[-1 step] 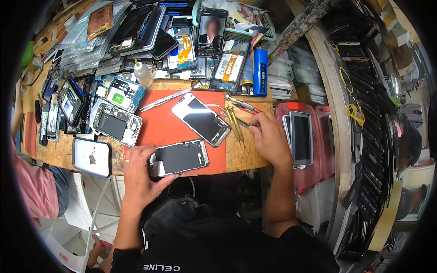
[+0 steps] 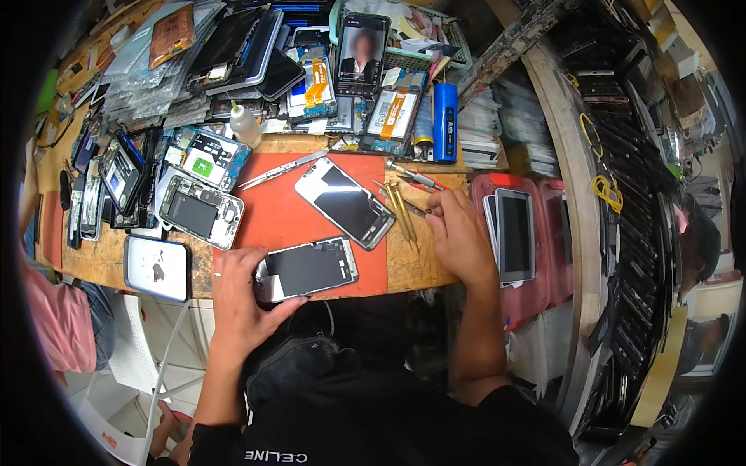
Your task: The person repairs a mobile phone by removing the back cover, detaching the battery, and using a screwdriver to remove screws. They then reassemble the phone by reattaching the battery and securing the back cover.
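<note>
My left hand (image 2: 245,299) grips the left end of a dark-screened phone (image 2: 311,266) that lies across the near edge of a red work mat (image 2: 272,217). A second phone panel (image 2: 346,202) lies slanted in the middle of the mat. My right hand (image 2: 458,233) rests on the wooden bench to the right of the mat. Its fingertips are pinched on a thin screwdriver (image 2: 416,208) beside several yellow-handled screwdrivers (image 2: 396,203).
Tweezers (image 2: 280,169) lie at the mat's far edge. An opened phone body (image 2: 198,210) and a white phone (image 2: 158,268) lie to the left. Phone parts crowd the back, with a blue cylinder (image 2: 444,110) and a propped lit phone (image 2: 361,54). A pink box (image 2: 517,233) holds phones at right.
</note>
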`<act>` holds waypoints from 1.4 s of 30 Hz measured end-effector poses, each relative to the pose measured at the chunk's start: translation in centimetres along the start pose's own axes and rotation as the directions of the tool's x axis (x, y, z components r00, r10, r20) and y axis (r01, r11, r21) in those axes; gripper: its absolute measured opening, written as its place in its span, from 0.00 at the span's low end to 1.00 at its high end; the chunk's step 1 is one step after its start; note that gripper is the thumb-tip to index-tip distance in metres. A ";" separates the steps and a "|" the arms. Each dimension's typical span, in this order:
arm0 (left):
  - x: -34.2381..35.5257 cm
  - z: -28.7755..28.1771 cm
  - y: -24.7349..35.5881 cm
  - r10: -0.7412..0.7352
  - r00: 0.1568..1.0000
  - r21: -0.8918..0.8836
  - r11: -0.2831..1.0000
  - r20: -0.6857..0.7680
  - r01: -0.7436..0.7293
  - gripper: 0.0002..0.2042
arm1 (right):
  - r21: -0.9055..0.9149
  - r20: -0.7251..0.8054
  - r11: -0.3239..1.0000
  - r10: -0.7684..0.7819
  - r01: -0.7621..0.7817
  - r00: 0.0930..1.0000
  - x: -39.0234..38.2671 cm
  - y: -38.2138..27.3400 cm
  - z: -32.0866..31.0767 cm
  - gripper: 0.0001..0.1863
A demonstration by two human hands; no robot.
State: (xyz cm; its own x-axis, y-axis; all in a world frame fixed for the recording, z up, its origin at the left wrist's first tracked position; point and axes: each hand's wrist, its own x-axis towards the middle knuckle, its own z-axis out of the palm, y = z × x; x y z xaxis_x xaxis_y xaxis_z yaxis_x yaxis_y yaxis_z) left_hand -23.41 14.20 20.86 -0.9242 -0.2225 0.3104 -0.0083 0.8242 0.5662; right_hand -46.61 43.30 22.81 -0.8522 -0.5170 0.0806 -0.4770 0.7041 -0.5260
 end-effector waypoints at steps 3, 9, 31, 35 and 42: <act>0.5 -0.1 0.2 0.035 0.999 0.006 0.999 0.002 -0.035 0.42 | 0.019 -0.086 0.999 -0.045 0.047 0.995 -0.4 0.7 0.1 0.08; 1.5 0.3 1.2 0.004 1.000 -0.003 1.000 0.013 -0.004 0.43 | -0.019 -0.322 0.993 -0.115 0.115 0.940 0.4 1.3 0.2 0.04; -0.4 0.5 -0.9 0.099 0.991 -0.124 0.986 -0.087 -0.109 0.44 | -0.016 -0.065 0.999 0.028 -0.029 0.998 0.2 0.9 -1.7 0.09; -1.3 0.5 -1.2 0.051 0.981 -0.155 0.985 -0.187 -0.081 0.33 | -0.015 -0.031 0.999 -0.049 0.049 0.998 0.4 1.8 -1.2 0.08; -2.3 -1.2 -1.6 0.000 0.965 -0.103 0.994 -0.261 -0.027 0.23 | -0.161 -0.043 0.983 -0.096 0.088 0.994 0.7 1.3 -1.4 0.07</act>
State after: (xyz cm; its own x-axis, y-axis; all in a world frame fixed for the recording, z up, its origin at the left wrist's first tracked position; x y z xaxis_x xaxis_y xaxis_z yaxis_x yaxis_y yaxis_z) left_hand -20.76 12.79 20.18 -0.7926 -0.3510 0.4985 0.0563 0.7720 0.6331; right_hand -48.12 44.51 23.42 -0.8107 -0.5611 0.1672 -0.5788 0.7248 -0.3737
